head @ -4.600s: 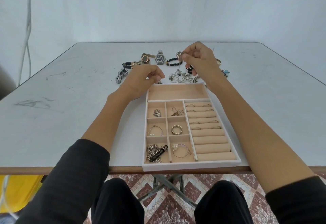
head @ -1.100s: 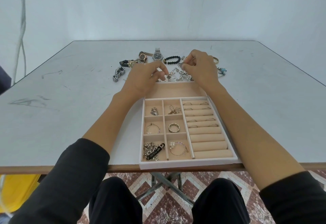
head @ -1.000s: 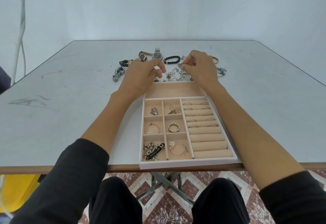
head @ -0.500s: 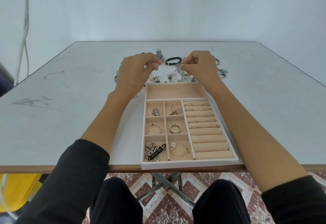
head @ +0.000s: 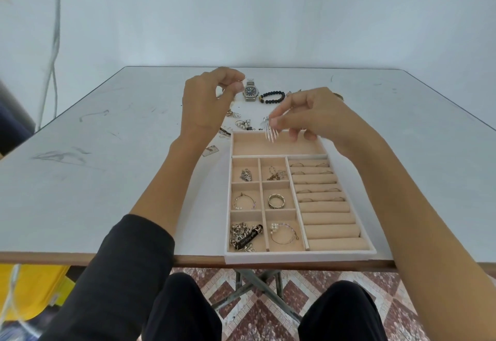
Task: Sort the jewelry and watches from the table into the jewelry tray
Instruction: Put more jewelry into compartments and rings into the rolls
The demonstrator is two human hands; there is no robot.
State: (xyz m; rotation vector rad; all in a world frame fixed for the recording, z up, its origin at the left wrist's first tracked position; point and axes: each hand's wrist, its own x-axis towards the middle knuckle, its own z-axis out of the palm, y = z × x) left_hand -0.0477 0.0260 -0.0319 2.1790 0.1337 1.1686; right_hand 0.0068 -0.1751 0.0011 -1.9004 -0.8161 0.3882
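Observation:
The beige jewelry tray (head: pixel 346 253) lies at the table's near edge, with small pieces in its square compartments and rings on its rolls. My right hand (head: pixel 314 116) pinches a silver dangling earring (head: pixel 270 131) above the tray's long back compartment. My left hand (head: pixel 208 104) is raised over the table to the left, its thumb and fingers pinching a small silver piece (head: pixel 239 81). Behind the tray lie a silver watch (head: pixel 251 90), a black bead bracelet (head: pixel 272 97) and several loose small pieces (head: pixel 241 123).
The grey table (head: pixel 107 166) spreads wide on both sides. A small tag-like piece (head: pixel 210 150) lies left of the tray. My knees and a patterned floor show below the table edge.
My right hand has drawn back toward the tray with the silver earring hanging from it. My left hand has lifted up and away from the pile, pinching a small piece.

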